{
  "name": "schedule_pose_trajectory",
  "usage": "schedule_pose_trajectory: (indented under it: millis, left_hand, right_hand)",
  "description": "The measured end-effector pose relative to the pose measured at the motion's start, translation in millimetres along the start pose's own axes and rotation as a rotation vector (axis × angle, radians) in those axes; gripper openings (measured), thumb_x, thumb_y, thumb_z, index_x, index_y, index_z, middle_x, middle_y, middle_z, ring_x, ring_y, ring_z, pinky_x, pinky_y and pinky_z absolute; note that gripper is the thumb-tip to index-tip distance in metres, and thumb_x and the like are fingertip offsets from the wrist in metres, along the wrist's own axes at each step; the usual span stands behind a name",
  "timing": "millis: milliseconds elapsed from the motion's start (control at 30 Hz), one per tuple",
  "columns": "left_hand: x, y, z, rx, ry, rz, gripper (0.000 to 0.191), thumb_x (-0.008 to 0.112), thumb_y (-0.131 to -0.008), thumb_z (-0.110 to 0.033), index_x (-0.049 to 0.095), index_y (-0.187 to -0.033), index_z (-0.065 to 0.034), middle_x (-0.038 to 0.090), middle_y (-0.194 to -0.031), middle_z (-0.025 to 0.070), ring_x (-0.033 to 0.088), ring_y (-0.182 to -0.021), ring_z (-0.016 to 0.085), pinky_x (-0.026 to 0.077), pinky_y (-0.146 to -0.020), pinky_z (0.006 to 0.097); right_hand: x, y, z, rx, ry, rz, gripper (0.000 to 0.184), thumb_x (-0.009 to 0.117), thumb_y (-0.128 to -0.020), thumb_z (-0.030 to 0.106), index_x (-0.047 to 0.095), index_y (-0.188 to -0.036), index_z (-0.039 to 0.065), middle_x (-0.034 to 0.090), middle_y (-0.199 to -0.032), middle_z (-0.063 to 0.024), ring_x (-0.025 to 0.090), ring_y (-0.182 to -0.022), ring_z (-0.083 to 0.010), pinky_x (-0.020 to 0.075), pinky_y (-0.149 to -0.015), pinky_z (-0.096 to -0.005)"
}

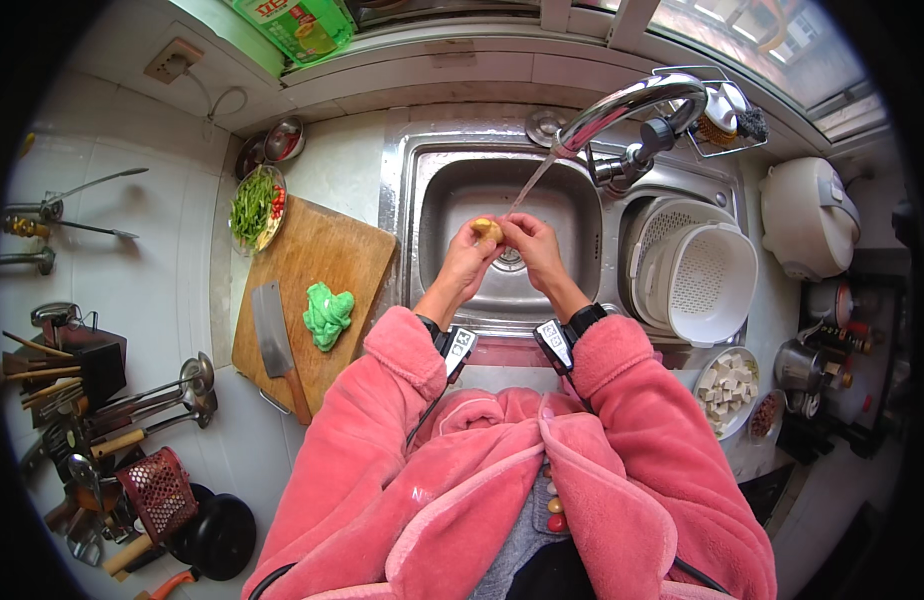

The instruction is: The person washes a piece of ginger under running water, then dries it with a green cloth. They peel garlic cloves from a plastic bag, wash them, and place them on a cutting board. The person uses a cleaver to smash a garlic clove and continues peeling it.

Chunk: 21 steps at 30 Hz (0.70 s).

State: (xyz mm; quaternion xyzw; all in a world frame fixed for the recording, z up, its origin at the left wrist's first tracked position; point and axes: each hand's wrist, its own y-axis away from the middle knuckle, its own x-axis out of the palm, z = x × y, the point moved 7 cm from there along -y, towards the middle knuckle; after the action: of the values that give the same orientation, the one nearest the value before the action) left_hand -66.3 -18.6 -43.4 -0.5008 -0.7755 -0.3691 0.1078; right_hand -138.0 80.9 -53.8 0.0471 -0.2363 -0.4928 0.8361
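Over the steel sink basin (462, 202), my left hand (462, 262) holds a small yellow-brown piece of root, apparently ginger (487, 229). My right hand (533, 244) meets it from the other side, its thumb and fingertips closed at the root's right edge. Whether anything else is between those right fingertips is hidden. Water runs from the chrome faucet (619, 105) in a slanting stream (532, 185) that comes down at the right fingers. Below both hands, the round drain (511, 259) is partly covered.
A wooden cutting board (357, 247) at left carries a cleaver (271, 330) and a green cloth (327, 315). Beside it stands a plate of cut green vegetables (253, 206). White colanders (713, 281) fill the right basin. Bowls of white cubes (728, 382) and dark bits (763, 416) sit at right.
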Motion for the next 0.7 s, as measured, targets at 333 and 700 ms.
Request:
schedule_pose_trajectory:
  millis: [333, 700]
  left_hand:
    - [-2, 6, -15, 0.151, -0.278, -0.12, 0.038, 0.06, -0.085, 0.003, 0.054, -0.122, 0.0009, 0.059, -0.11, 0.0092, 0.058, -0.097, 0.016, 0.049, -0.082, 0.0263]
    - [15, 5, -33, 0.31, -0.83, -0.202, 0.036, 0.068, -0.076, -0.014, 0.067, -0.11, -0.0031, 0.069, -0.092, 0.013, 0.066, -0.082, 0.019, 0.051, -0.073, 0.0306]
  right_hand:
    - [8, 6, 12, -0.016, 0.019, -0.061, 0.015, 0.062, -0.09, 0.009, 0.065, -0.101, -0.001, 0.066, -0.092, -0.0039, 0.063, -0.082, -0.0119, 0.0524, -0.072, -0.0248]
    - [-2, 5, 16, -0.003, 0.072, -0.068, 0.015, 0.055, -0.092, 0.006, 0.064, -0.102, -0.001, 0.066, -0.091, -0.004, 0.062, -0.078, -0.0101, 0.0513, -0.068, -0.0219]
